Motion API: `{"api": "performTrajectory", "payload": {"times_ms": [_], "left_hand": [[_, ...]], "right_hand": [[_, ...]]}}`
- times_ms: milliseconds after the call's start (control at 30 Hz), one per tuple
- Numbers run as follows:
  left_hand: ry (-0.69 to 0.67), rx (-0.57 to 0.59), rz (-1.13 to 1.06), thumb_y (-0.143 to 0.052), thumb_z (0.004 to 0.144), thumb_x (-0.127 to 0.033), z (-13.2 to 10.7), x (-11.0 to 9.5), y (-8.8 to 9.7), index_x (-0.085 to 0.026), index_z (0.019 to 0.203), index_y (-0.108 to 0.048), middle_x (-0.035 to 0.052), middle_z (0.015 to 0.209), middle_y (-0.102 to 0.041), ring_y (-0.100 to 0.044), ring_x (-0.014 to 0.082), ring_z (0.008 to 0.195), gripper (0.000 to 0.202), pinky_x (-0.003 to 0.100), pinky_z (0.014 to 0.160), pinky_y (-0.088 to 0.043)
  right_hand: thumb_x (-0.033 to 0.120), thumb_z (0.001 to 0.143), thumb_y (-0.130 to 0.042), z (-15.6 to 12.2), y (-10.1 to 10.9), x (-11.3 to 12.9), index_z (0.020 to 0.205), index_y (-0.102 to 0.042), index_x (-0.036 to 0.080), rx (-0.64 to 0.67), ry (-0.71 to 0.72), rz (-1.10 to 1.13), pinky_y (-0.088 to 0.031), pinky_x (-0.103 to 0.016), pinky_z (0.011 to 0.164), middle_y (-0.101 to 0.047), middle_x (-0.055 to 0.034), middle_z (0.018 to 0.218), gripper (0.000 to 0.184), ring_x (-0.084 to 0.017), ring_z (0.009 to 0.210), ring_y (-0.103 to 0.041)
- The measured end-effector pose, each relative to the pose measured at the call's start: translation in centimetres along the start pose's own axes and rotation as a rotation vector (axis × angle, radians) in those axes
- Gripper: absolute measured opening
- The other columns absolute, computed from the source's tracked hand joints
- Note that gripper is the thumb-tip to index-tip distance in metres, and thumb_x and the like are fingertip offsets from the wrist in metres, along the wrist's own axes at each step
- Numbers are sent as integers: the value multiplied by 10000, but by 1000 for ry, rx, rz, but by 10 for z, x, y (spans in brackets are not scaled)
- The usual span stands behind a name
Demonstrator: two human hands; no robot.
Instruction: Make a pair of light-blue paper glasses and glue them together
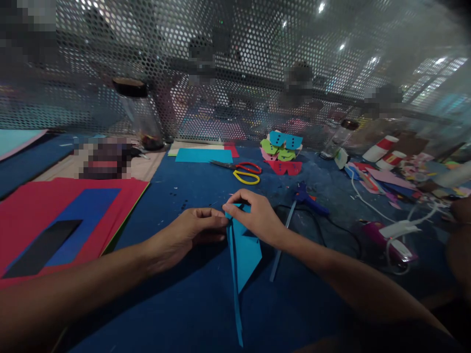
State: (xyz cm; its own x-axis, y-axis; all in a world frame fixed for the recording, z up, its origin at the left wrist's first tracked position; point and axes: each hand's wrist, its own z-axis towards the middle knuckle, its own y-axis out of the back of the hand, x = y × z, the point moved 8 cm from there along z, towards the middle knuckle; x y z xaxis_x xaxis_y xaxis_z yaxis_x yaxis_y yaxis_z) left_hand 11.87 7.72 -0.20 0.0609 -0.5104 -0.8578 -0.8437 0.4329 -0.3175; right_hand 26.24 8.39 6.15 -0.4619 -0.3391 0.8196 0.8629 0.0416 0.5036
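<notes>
A light blue sheet of paper [245, 250], folded into a long pointed shape, lies on the blue table [191, 304] in front of me. My left hand [195, 230] is closed, its fingertips pinching the paper's upper left edge. My right hand [253, 215] presses down on the top of the paper with fingers pinched together at the fold. The two hands meet at the paper's top end. The narrow tip of the paper points toward me.
Red, blue and black sheets [62, 225] are stacked at the left. Scissors with red and yellow handles [243, 171] lie beyond my hands beside a light blue sheet [204, 155]. Cut paper shapes [281, 149], a glue gun [309, 198], cables and bottles crowd the right. A perforated screen [235, 73] stands behind.
</notes>
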Motion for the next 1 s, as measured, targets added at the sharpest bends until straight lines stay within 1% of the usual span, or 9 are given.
{"api": "performTrajectory", "payload": {"times_ms": [167, 367, 500, 700, 867, 1000], "left_hand": [[35, -7, -82, -954, 714, -337, 1, 5, 1, -190, 758, -776, -3, 807, -683, -619, 130, 775, 235, 269, 820, -559], [-4, -49, 26, -961, 696, -388, 2, 2, 4, -189, 759, -772, -1, 822, -693, -634, 129, 796, 281, 227, 766, -529], [-46, -73, 59, -952, 699, -396, 0, -1, 4, -186, 753, -763, -4, 832, -697, -630, 126, 801, 288, 238, 801, -521], [-129, -88, 133, -918, 714, -414, -1, -8, 1, -186, 749, -759, -1, 785, -696, -601, 128, 743, 280, 253, 753, -487], [-136, -96, 114, -934, 680, -415, -1, -9, 1, -174, 742, -749, 5, 762, -694, -606, 134, 734, 310, 275, 769, -495], [-160, -99, 120, -931, 679, -411, -2, -12, 1, -174, 751, -751, 8, 762, -699, -611, 139, 734, 306, 283, 768, -502]], "right_hand": [[364, 949, -713, 0, 1, -1, 904, -707, 234, 10, -8, 28, -506, -319, 882, -761, -16, 953, 138, -203, 994, -710], [352, 940, -710, 2, -1, -2, 903, -709, 222, 23, -28, 37, -504, -319, 888, -756, -17, 946, 136, -205, 989, -708], [342, 931, -714, 1, -1, -3, 903, -713, 211, 23, -29, 45, -504, -314, 876, -756, -18, 938, 134, -200, 970, -706], [330, 927, -720, 1, -2, -5, 898, -710, 219, 20, -26, 50, -507, -311, 861, -756, -16, 938, 115, -193, 958, -703], [342, 925, -722, 2, -2, -7, 898, -714, 207, 25, -33, 73, -502, -293, 829, -755, -12, 922, 138, -176, 915, -695], [382, 926, -721, 4, -3, -11, 903, -724, 199, 43, -53, 91, -491, -282, 797, -757, -13, 917, 184, -164, 871, -679]]}}
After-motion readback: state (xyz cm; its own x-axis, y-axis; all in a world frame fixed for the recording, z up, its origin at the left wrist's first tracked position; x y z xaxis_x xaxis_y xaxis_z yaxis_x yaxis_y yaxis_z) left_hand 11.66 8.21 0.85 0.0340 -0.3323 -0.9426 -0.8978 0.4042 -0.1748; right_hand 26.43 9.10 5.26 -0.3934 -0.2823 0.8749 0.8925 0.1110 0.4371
